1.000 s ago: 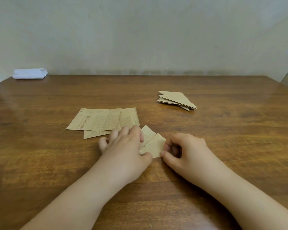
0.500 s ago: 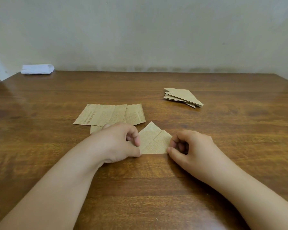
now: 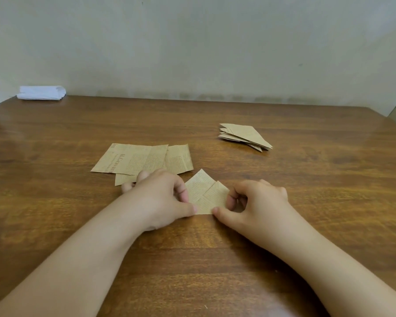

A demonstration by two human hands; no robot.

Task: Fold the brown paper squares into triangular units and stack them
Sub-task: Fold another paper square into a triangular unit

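We judge the half-folded brown printed paper piece [image 3: 206, 195] light, thin and slippery on the wooden bench [image 3: 215, 259], so our left hand [image 3: 160, 197] and right hand [image 3: 256, 202] pinch its two lower corners.

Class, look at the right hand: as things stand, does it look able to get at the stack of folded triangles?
Probably yes. The stack of folded triangles lies beyond and slightly right of the right hand, with only bare table between them. But that hand is pinching the half-folded paper and would have to let go first.
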